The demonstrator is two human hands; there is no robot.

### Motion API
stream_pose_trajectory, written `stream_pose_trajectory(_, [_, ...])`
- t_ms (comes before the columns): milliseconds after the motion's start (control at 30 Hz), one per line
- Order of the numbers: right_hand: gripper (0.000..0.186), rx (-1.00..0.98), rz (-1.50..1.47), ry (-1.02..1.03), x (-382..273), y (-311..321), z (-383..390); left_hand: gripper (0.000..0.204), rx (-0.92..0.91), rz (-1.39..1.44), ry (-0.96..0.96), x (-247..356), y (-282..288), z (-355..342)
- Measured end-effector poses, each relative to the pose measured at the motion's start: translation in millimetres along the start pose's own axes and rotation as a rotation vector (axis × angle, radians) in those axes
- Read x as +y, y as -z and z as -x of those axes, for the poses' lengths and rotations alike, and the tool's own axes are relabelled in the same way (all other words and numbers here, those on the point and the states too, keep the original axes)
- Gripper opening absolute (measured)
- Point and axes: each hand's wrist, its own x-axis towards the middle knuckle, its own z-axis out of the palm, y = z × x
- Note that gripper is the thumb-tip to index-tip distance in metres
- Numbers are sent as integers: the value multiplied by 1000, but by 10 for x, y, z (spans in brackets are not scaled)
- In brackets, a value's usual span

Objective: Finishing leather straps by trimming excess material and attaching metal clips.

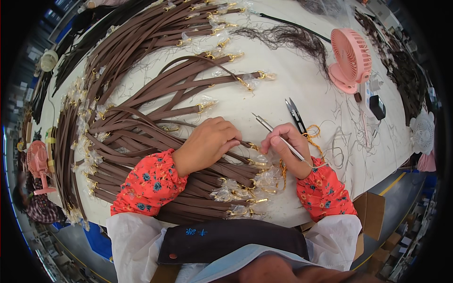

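Observation:
My left hand point(206, 145) is closed, its fingers pinching a brown strap point(245, 143) near its end. A gold-coloured metal clasp point(254, 147) sits on that end, between my two hands. In my right hand point(291, 147) lies a silver pen-shaped tool point(265, 123), its thin tip pointing up and left, away from the strap. A thin cable point(315, 166) trails from the tool's rear. The right fingertips are close to the clasp; whether they touch it I cannot tell. Many similar brown straps point(141, 137) lie under and around my left arm, their clasps wrapped in clear plastic.
Beyond my right hand lie black thread snips point(295, 116) with an orange cord point(312, 136). A pink fan point(349, 59) stands at the far right, near a pile of dark thread point(288, 37). Loose threads litter the white table point(245, 106). A cardboard box point(369, 214) is below the right edge.

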Motion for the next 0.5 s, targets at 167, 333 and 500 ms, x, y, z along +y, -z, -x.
stream_pose_trajectory(167, [22,41,115,113,41,-10,-25,8,-40,313,209,-5,24,-42])
stream_pose_trajectory(333, [26,10,117,126,31,-18,-31,12,67,290,91,12,-17,-62])
stream_pose_trajectory(500, [28,-6,96,127,19,-30,-34,22,-45,264,165,32,-9,-31])
